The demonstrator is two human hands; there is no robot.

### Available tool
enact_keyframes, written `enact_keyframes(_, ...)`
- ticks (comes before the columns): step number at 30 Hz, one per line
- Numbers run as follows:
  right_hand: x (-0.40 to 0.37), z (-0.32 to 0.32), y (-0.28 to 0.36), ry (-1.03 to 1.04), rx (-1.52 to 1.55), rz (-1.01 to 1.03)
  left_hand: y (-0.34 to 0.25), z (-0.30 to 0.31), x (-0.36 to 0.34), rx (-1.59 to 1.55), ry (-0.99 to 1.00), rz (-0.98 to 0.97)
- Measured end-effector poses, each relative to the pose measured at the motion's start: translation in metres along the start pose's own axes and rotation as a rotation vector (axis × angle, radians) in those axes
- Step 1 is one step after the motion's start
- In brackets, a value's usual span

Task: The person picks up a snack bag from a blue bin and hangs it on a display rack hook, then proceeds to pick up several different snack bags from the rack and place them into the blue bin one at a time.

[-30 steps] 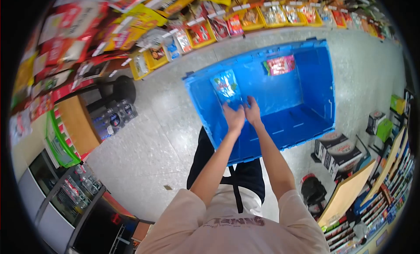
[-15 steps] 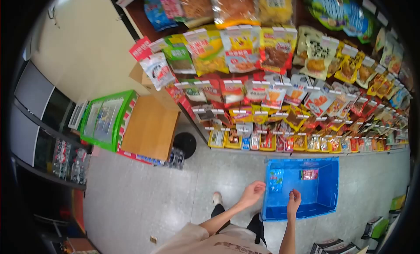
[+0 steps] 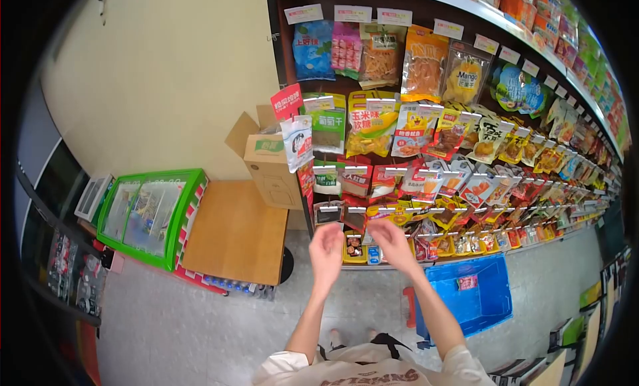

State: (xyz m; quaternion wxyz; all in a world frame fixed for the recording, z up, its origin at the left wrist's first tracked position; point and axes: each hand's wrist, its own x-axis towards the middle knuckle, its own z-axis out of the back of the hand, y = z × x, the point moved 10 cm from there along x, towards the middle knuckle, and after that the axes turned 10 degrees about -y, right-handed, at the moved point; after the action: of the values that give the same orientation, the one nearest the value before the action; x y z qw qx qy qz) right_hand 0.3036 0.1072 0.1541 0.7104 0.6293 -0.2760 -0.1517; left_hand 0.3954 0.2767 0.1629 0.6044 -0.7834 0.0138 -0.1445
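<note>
My left hand (image 3: 326, 249) is raised before the lower shelves, its fingers loosely bent and nothing seen in them. Beside it, a short gap away, my right hand (image 3: 392, 243) reaches forward with fingers loosely curled and no object showing. Both overlap the bottom rows of the snack shelf (image 3: 426, 251) in this view, near small packets in a yellow bin (image 3: 355, 248). To the right of my right forearm, a blue crate (image 3: 489, 313) stands on the floor, holding a pink packet (image 3: 467, 282). The forearm hides part of the crate's left side.
Bagged snacks, such as a yellow corn candy bag (image 3: 368, 130), hang in rows above. At left are a wooden tabletop (image 3: 233, 233), a green-framed freezer (image 3: 150, 213) and an open cardboard box (image 3: 271, 173). Boxes (image 3: 566, 336) stand at lower right.
Both hands have left the crate and moved up and left to the shelf front. The view has shifted, showing more upper shelves. The blue packet in the crate no longer shows.
</note>
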Motion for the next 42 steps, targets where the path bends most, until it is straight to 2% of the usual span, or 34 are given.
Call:
enact_keyframes(3,0.056,-0.030,0.072,0.014,-0.039,0.151,-0.037,0.003,0.043,-0.091,-0.022,-0.049)
enact_keyframes(8,0.157,-0.063,0.152,-0.038,-0.095,0.424,-0.091,-0.014,0.104,-0.100,0.005,-0.162)
enact_keyframes(11,0.223,-0.083,0.182,-0.072,-0.128,0.551,-0.119,-0.027,0.135,-0.088,0.003,-0.256)
enact_keyframes(15,0.308,-0.111,0.201,-0.060,-0.233,0.598,-0.143,-0.050,0.176,-0.029,-0.012,-0.405)
enact_keyframes(16,0.326,-0.115,0.205,-0.113,-0.271,0.622,-0.150,-0.057,0.187,-0.020,-0.011,-0.429)
enact_keyframes(19,0.363,-0.132,0.211,-0.123,-0.203,0.704,-0.157,-0.072,0.213,0.032,-0.029,-0.526)
enact_keyframes(21,0.376,-0.134,0.218,-0.325,-0.441,0.756,-0.160,-0.077,0.228,0.056,-0.040,-0.566)
enact_keyframes(26,0.387,-0.144,0.221,-0.348,-0.390,0.729,-0.162,-0.086,0.249,0.058,-0.068,-0.636)
enact_keyframes(33,0.402,-0.135,0.223,-0.529,-0.377,0.665,-0.158,-0.090,0.262,0.069,-0.082,-0.666)
enact_keyframes(35,0.400,-0.127,0.228,-0.619,-0.389,0.711,-0.154,-0.091,0.266,0.065,-0.081,-0.658)
enact_keyframes(39,0.402,-0.118,0.227,-0.586,-0.313,0.698,-0.154,-0.091,0.270,0.076,-0.093,-0.643)
enact_keyframes(42,0.393,-0.115,0.231,-0.627,-0.307,0.762,-0.160,-0.093,0.267,0.084,-0.088,-0.637)
